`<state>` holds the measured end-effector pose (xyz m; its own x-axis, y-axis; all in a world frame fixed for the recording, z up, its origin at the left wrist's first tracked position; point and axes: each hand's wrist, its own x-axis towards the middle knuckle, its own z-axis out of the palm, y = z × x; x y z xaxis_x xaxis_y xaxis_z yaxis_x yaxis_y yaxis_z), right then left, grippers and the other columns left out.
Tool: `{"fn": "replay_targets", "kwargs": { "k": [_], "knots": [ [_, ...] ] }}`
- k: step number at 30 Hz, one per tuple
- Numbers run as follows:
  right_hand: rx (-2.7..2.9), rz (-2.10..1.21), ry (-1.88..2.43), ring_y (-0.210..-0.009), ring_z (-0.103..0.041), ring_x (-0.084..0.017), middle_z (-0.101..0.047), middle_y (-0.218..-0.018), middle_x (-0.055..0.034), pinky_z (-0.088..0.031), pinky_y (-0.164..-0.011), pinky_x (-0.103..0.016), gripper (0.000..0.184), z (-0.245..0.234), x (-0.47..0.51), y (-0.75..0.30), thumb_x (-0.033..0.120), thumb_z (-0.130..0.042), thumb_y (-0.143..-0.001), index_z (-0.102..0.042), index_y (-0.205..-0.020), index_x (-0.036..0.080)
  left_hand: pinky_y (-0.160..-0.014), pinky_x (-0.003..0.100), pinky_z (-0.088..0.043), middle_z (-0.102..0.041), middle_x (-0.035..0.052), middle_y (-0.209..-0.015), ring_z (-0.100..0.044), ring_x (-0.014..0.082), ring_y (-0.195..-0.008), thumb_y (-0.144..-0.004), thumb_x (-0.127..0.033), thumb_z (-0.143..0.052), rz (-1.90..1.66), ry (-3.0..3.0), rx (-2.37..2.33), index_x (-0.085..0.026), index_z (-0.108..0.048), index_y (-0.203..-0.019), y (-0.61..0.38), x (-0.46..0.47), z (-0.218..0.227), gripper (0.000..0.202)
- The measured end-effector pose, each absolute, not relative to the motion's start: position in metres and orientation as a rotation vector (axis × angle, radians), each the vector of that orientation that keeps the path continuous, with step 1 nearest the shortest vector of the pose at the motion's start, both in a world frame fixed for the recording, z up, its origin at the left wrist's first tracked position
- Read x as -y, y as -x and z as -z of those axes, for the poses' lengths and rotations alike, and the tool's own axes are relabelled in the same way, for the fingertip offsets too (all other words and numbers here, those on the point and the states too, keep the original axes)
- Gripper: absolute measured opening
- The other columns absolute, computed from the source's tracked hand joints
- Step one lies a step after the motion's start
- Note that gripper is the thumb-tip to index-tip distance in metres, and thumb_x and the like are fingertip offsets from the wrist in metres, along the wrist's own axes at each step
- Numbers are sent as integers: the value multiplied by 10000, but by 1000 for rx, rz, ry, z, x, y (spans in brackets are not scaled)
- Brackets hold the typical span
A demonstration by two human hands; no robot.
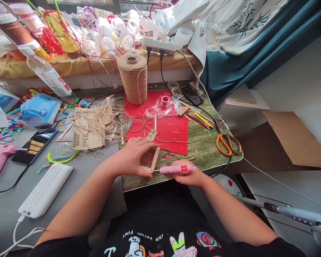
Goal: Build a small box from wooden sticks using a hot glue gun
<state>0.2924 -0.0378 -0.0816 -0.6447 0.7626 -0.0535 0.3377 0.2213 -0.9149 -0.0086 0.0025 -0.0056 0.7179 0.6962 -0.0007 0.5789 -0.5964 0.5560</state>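
My left hand (136, 155) is closed around a small open wooden box (150, 159) built from thin sticks, gripping it by its edges. Wrapped in my right hand (194, 177) is a pink hot glue gun (173, 169), lying level, with its thin tip at the box's near right corner. Whether the tip touches the wood I cannot tell. Beneath and behind the box are red sheets (173, 134). A printed cardboard tag (151, 135) and a loop of twine (195, 150) lie just beyond my hands.
A big twine spool (132, 80) stands at the back. Orange-handled scissors (224, 144) lie near the right edge. Twine-tangled sandpaper pieces (88, 125), a phone (34, 144), a second pink glue gun (1, 157) and a white power strip (45, 191) are at left.
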Motion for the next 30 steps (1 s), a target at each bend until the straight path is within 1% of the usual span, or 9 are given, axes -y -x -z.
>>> {"fn": "replay_targets", "kwargs": {
  "k": [4,7,12,15,17,19,21,27,30],
  "knots": [
    [2095,-1422,1014,-570,-476,-116,-531,-627,44,-342,-539,-262,230,82,38,-293,195,-694,-838,-529,-680,215,-1126,488,-357,-625,117,-1459,-536,370,-1343,-684,-728,-850,-299,-2385,-965,-273,-503,-1481,9,-3,5,981],
    [2088,-1440,1013,-567,-464,-111,-513,-624,49,-333,-540,-260,234,82,38,-293,174,-687,-824,-511,-674,215,-1142,498,-345,-622,125,-1461,-533,378,-1348,-696,-725,-842,-299,-2387,-965,-270,-504,-1484,8,-2,5,970],
    [2086,-1443,998,-567,-449,-106,-504,-624,52,-322,-541,-256,226,81,37,-293,158,-697,-811,-530,-668,209,-1126,503,-356,-620,134,-1459,-535,389,-1343,-691,-728,-843,-293,-2382,-969,-267,-510,-1482,8,-2,5,975],
    [2039,-1465,986,-588,-495,-120,-563,-646,30,-374,-553,-256,162,75,37,-298,205,-715,-845,-627,-709,198,-1127,502,-357,-621,129,-1457,-531,383,-1345,-694,-712,-850,-298,-2383,-964,-268,-507,-1485,9,-2,6,970],
    [1933,-1508,987,-655,-580,-148,-656,-742,-11,-449,-588,-267,63,70,36,-308,250,-726,-875,-740,-871,188,-1137,501,-352,-622,127,-1455,-530,376,-1344,-698,-707,-850,-309,-2385,-957,-265,-503,-1486,9,-2,6,968],
    [1759,-1540,1020,-712,-638,-170,-720,-881,-56,-511,-605,-283,238,67,32,-321,304,-741,-896,-771,-1105,194,-1145,501,-346,-622,127,-1455,-531,371,-1341,-698,-716,-846,-313,-2391,-952,-264,-500,-1486,10,-2,6,973],
    [1549,-1483,1088,-697,-645,-165,-731,-971,-73,-535,-579,-286,353,67,22,-337,366,-737,-910,-738,-1231,218,-1150,504,-341,-622,125,-1457,-533,369,-1341,-702,-727,-837,-309,-2396,-951,-266,-497,-1485,10,-3,6,970],
    [1221,-880,1333,-787,-666,-177,-731,-1168,-92,-522,-531,-252,454,79,-29,-374,487,-717,-918,-682,-1299,243,-1132,517,-360,-617,128,-1458,-534,379,-1336,-697,-732,-834,-298,-2403,-990,-275,-500,-1478,10,-2,6,964],
    [1264,-844,1401,-737,-656,-160,-742,-1170,-96,-519,-502,-238,494,86,-47,-381,529,-719,-909,-687,-1294,221,-1114,522,-379,-613,130,-1449,-542,383,-1313,-671,-727,-853,-290,-2397,-1015,-282,-513,-1472,9,-2,6,978]
  ]
}}
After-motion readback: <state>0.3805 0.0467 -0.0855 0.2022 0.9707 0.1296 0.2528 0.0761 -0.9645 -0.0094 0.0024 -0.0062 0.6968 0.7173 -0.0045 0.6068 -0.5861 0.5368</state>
